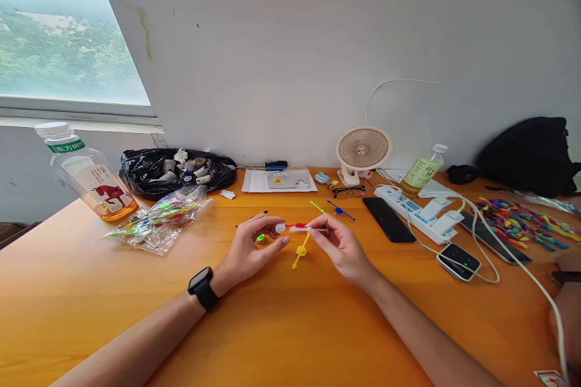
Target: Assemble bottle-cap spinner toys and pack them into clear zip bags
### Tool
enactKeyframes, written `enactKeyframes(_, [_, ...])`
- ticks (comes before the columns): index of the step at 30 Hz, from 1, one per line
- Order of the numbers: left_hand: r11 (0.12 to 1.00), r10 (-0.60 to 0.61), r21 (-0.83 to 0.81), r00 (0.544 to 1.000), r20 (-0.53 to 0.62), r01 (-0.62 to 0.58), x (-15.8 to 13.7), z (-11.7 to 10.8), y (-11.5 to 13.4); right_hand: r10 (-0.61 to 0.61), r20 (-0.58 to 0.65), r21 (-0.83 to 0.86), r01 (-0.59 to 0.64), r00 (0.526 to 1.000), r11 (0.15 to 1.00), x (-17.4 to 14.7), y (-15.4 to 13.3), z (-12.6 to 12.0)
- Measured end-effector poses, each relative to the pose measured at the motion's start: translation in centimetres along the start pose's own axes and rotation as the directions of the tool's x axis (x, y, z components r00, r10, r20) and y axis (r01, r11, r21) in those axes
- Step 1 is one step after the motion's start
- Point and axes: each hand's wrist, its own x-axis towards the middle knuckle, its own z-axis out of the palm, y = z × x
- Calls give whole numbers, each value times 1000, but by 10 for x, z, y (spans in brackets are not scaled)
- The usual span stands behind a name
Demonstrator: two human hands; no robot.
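Note:
My left hand (258, 242), with a black watch on its wrist, has a small white plastic disc (280, 228) between thumb and forefinger. My right hand (339, 245) pinches the white end of a thin red-and-white plastic piece (299, 227), whose red part points toward the disc. Whether the disc and that piece are joined I cannot tell. Just below them a yellow plastic arrow (301, 252) with a round hub lies on the table. A green piece (260, 237) is partly hidden behind my left hand. Farther back lie a blue arrow (340, 210) and a thin green one (317, 207).
A clear bag of coloured parts (166, 217) and a large bottle (95, 181) stand left, near a black plastic bag (136, 172). Rightward are a black phone (388, 219), a power strip (415, 214) with cables, a fan (364, 149) and a colourful pile (521, 221). Another person's arm shows at the right edge.

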Motion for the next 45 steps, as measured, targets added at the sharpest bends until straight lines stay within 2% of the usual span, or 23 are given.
enactKeyframes(4, [998, 54, 36, 997, 58, -56, -2, 1, 10, -86, 73, -88, 93, 994, 992, -7, 1, 13])
enactKeyframes(8, [991, 106, 69, 989, 108, -114, -4, 4, 11, -143, 66, -177, 152, 988, 972, -11, 2, 19])
enactKeyframes(14, [979, 151, 122, 985, 83, -160, -4, 8, 4, -216, 59, -320, 223, 975, 921, -13, 0, 20])
enactKeyframes(23, [958, 221, 169, 972, 73, -231, -6, 9, 1, -321, 128, -390, 345, 938, 854, -12, 1, 17])
enactKeyframes(28, [944, 255, 193, 963, 83, -267, -8, 10, -1, -397, 178, -482, 432, 900, 763, -10, 0, 10])
enactKeyframes(32, [941, 249, 212, 965, 87, -262, -8, 9, -5, -405, 236, -555, 465, 883, 690, -9, -1, 6])
enactKeyframes(36, [938, 256, 214, 961, 107, -274, -8, 8, -2, -390, 232, -519, 452, 891, 725, -10, -5, 7])
enactKeyframes(39, [954, 225, 177, 969, 104, -240, -7, 6, 7, -371, 204, -468, 423, 906, 776, -9, -7, 8])
enactKeyframes(41, [984, 158, 64, 977, 143, -169, -4, 3, 12, -365, 179, -438, 406, 914, 802, -8, -7, 8])
enactKeyframes(43, [991, 58, -130, 975, 216, -30, -1, 0, 15, -374, 147, -415, 400, 916, 817, -7, -7, 7])
enactKeyframes(45, [940, -63, -303, 952, 300, 158, 2, -4, 14, -384, 115, -399, 396, 916, 827, -7, -8, 6])
